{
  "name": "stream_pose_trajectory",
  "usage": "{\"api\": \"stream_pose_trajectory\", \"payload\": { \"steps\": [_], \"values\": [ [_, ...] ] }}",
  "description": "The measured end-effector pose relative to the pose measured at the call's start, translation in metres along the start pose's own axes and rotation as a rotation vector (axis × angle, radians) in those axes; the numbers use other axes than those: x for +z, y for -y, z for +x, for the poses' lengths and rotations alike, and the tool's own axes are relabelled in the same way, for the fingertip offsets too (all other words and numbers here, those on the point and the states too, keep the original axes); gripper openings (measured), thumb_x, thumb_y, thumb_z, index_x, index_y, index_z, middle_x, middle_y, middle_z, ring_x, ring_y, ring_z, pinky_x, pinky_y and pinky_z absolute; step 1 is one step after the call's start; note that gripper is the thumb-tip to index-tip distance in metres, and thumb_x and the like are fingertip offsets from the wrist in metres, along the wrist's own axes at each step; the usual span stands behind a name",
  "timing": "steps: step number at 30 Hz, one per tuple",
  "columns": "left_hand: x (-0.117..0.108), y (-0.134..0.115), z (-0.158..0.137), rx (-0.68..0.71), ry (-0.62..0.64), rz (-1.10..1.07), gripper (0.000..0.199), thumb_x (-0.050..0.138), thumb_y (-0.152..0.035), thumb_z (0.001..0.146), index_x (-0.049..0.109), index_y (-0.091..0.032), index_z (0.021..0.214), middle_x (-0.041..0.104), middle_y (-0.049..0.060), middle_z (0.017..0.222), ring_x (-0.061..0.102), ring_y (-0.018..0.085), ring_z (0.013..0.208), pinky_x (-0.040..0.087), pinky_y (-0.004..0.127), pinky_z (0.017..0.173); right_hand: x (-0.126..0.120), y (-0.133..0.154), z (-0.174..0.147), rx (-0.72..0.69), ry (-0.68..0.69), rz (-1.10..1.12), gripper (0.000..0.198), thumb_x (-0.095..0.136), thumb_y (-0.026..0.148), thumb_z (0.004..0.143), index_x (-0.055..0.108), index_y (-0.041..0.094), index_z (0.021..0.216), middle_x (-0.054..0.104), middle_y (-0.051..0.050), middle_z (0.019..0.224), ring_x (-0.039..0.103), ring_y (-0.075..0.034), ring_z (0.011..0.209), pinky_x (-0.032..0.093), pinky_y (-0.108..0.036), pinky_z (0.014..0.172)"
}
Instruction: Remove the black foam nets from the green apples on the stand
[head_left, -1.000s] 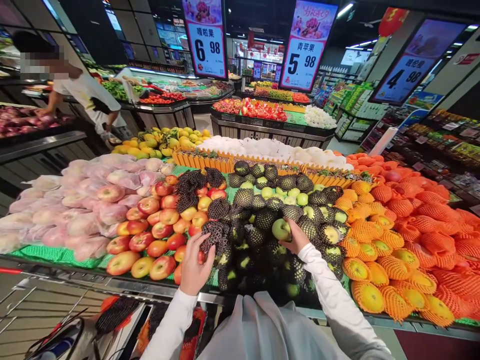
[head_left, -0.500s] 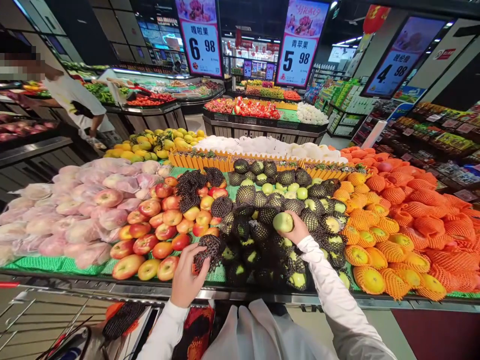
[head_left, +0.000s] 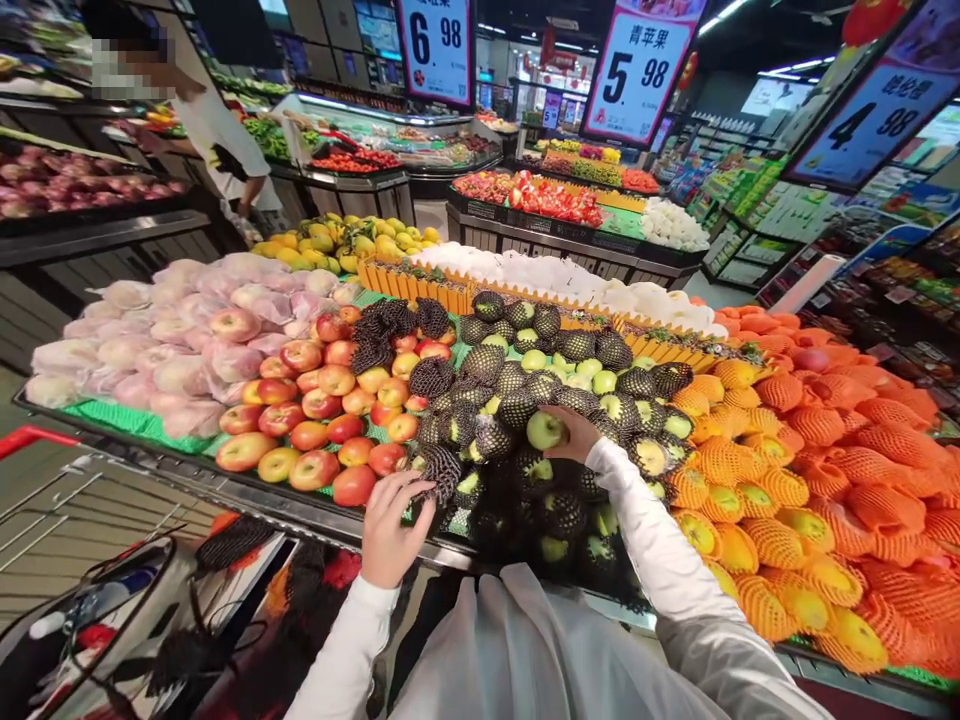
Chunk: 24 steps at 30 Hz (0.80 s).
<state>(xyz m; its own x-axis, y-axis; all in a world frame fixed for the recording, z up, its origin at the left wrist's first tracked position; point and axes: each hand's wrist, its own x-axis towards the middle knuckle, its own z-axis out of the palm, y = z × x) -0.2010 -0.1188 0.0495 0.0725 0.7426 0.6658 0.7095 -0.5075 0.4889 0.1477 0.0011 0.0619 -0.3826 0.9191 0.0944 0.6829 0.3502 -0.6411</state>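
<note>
My right hand (head_left: 574,436) is closed round a bare green apple (head_left: 543,430), just over the pile of green apples in black foam nets (head_left: 514,408). My left hand (head_left: 397,525) is at the front edge of the stand, its fingers and thumb curled at a black foam net (head_left: 439,474). Whether that net has fruit inside is hidden. Beside the left fingers lies a bare red apple (head_left: 354,487), at the corner of the heap of red and yellow apples (head_left: 319,405). More loose black nets (head_left: 375,330) lie on top of that heap.
Wrapped pale-pink fruit (head_left: 165,340) fills the left side; fruit in yellow nets (head_left: 750,485) and orange nets (head_left: 855,440) fills the right. A wire cart (head_left: 45,510) with bags stands at lower left. A person in a white shirt (head_left: 217,140) stands beyond. Price screens hang overhead.
The view has turned and tilted down. My right hand has moved slightly left with the green apple. A red apple now shows beside my left hand, which stays at the black net.
</note>
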Motion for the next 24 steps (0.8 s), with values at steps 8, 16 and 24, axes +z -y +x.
{"api": "stream_pose_trajectory", "payload": {
  "steps": [8,16,24],
  "values": [
    [0.019,-0.049,-0.005,-0.166,-0.133,-0.068,0.016,0.061,-0.018,0.084,0.068,-0.020,0.098,0.064,0.008,0.107,0.064,0.021,0.098,0.052,0.039,0.089,0.023,0.053,-0.040,0.080,-0.466,0.392,0.044,0.066,0.050,0.080,0.065,0.022,0.113,0.062,-0.011,0.123,0.057,-0.028,0.117,0.044,-0.046,0.103],
    [0.048,-0.085,0.016,0.203,0.441,-0.626,0.032,0.056,-0.022,0.085,0.066,-0.019,0.116,0.065,0.014,0.115,0.057,0.026,0.111,0.047,0.042,0.096,0.080,0.079,-0.100,0.491,-0.207,1.374,0.046,0.064,0.068,0.072,0.067,0.026,0.091,0.072,-0.005,0.087,0.067,-0.021,0.076,0.056,-0.036,0.067],
    [0.084,-0.075,0.018,-0.660,0.799,-1.167,0.045,0.055,-0.056,0.087,0.064,-0.020,0.114,0.065,0.009,0.111,0.060,0.021,0.097,0.048,0.029,0.074,0.086,0.094,-0.145,0.411,-0.489,1.440,0.039,0.070,0.046,0.066,0.063,0.027,0.100,0.072,-0.007,0.101,0.067,-0.029,0.097,0.054,-0.044,0.083]
  ]
}}
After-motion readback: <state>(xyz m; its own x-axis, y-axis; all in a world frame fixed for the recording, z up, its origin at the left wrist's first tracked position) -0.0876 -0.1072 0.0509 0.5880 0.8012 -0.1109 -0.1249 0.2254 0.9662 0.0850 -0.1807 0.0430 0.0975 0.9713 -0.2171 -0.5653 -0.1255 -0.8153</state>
